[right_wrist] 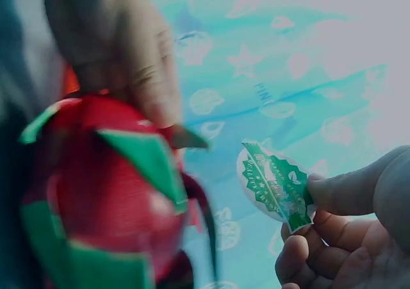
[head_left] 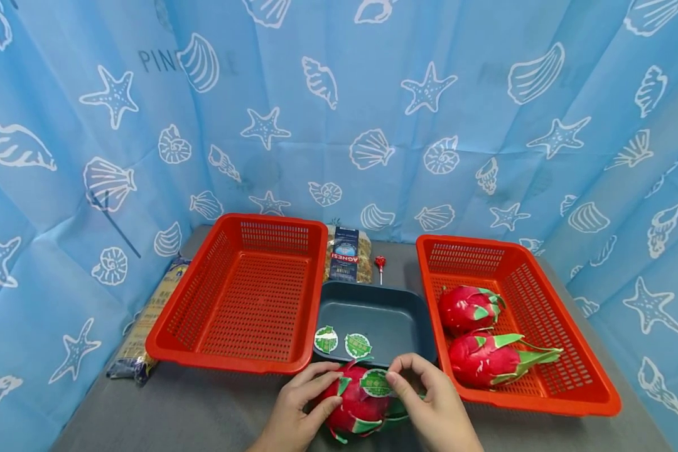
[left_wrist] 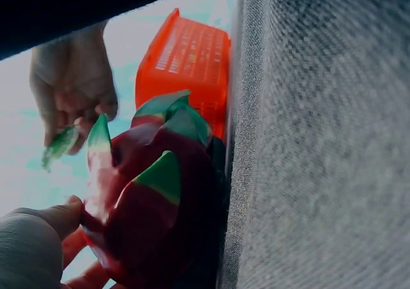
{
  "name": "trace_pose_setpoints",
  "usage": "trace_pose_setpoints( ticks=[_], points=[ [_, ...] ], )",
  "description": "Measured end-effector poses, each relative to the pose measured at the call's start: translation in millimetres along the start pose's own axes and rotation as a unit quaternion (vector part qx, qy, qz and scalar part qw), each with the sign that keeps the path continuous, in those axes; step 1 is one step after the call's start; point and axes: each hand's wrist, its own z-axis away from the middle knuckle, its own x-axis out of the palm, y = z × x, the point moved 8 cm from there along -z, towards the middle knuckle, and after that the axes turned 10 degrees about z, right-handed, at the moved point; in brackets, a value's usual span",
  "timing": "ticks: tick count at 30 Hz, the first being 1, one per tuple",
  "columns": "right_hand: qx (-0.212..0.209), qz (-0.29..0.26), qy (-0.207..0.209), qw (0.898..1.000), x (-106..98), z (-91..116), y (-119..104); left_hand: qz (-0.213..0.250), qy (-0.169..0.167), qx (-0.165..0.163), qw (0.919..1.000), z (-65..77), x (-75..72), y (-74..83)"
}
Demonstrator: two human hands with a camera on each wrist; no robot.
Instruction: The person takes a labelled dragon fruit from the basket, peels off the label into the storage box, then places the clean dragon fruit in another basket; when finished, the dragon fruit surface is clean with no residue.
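Observation:
A red dragon fruit with green-tipped scales (head_left: 357,409) rests at the near edge of the dark tray (head_left: 373,317). My left hand (head_left: 301,402) holds it from the left, thumb and fingers spread round its side. Between thumb and fingers, my right hand (head_left: 437,405) pinches a round green-and-white sticker (right_wrist: 274,185). The right wrist view shows this sticker held apart from the fruit (right_wrist: 115,199). Two similar stickers, a left one (head_left: 326,339) and a right one (head_left: 358,346), lie at the tray's near left part.
On the left stands a red basket (head_left: 254,314). Another red basket (head_left: 542,402) on the right holds two dragon fruits (head_left: 488,358). Behind the tray lie a pasta bag (head_left: 347,254) and a red lollipop (head_left: 380,263). A long yellowish packet (head_left: 149,320) lies beside the left basket.

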Motion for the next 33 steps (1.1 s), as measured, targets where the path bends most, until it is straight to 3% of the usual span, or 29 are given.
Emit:
trace_pose_setpoints(
  ticks=[8, 14, 20, 27, 33],
  points=[
    [-0.036, -0.018, 0.043, 0.998, -21, -19, -20, -0.005, 0.001, 0.005, 1.0, 0.8, -1.5, 1.8],
    [-0.048, -0.013, 0.045, 0.998, -21, -43, -20, -0.035, -0.017, 0.004, 0.9993, 2.2, 0.1, 3.6],
    [-0.043, -0.005, 0.031, 0.999, -9, -69, -4, -0.101, 0.003, 0.073, 0.9922, 6.5, -2.6, 11.5],
    [-0.067, 0.083, 0.034, 0.994, 4, -86, 2, -0.119, 0.014, 0.044, 0.9918, 9.7, -5.5, 9.3],
    [-0.101, 0.185, 0.048, 0.976, 13, -93, 6, -0.137, 0.022, 0.066, 0.9881, 9.6, -4.9, 13.2]
  ],
)
